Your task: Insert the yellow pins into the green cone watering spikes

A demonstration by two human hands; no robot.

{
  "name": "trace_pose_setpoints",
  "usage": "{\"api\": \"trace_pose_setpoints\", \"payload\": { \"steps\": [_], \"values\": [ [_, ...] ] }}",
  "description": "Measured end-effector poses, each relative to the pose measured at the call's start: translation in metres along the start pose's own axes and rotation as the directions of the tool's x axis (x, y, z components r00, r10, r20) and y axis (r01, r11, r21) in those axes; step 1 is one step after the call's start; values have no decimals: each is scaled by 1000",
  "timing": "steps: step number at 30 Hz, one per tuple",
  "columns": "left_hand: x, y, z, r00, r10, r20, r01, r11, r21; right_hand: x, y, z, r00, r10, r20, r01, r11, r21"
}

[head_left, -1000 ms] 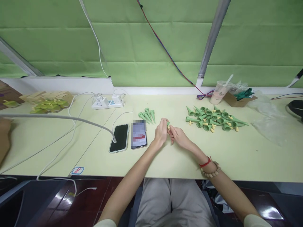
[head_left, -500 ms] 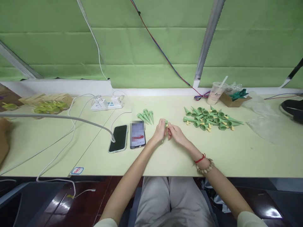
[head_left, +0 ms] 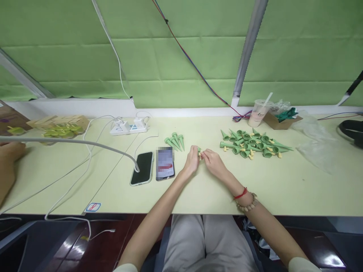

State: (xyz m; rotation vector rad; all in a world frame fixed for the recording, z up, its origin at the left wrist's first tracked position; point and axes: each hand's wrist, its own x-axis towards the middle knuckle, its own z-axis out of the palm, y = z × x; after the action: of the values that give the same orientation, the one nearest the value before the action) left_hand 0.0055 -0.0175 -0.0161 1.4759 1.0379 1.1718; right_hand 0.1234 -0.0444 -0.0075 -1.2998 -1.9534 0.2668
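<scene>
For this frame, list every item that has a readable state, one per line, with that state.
Left hand: closed on the green cone piece.
Right hand: fingertips pinching the same piece.
Green cone piece: held between both hands, above the table.
Dark phone: screen off, cable plugged in.
Second phone: screen lit.
Cone pile: loose heap, lying flat.
Four cones: lying side by side.
Plastic cup: upright, straw in.

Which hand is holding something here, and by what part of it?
Both hands share one small green cone piece. The left hand closes around its body; the right hand pinches the yellowish end with its fingers. The exact grip is too small to see.
</scene>
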Motion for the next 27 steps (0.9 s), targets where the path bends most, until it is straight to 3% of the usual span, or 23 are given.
{"api": "trace_pose_setpoints", "payload": {
  "steps": [4, 6, 9, 12, 19, 23, 25, 27],
  "values": [
    [-1, 0, 0, 996, 47, 76, -50, 998, 37, 2, 0, 4, 979, 194, 55, -202, 940, 274],
    [-1, 0, -1, 992, 61, 108, -69, 995, 77, 4, 0, 5, 935, 311, 172, -356, 831, 427],
    [0, 2, -5, 984, 101, 147, -124, 981, 152, 6, -1, 2, 823, 413, 390, -568, 591, 573],
    [0, 5, -8, 976, 123, 181, -161, 965, 208, 7, -4, -2, 726, 424, 541, -686, 398, 609],
    [-1, 4, -8, 960, 166, 226, -232, 923, 307, 5, -4, -11, 674, 326, 663, -735, 203, 647],
    [0, 1, -6, 964, 195, 179, -241, 924, 296, 7, -3, -9, 656, 307, 690, -752, 179, 635],
    [1, 0, -4, 971, 193, 139, -222, 945, 240, 7, -2, -6, 697, 333, 635, -714, 244, 656],
    [2, 1, -1, 981, 142, 134, -160, 978, 137, 7, -1, -3, 764, 372, 527, -643, 371, 670]
  ]
}}
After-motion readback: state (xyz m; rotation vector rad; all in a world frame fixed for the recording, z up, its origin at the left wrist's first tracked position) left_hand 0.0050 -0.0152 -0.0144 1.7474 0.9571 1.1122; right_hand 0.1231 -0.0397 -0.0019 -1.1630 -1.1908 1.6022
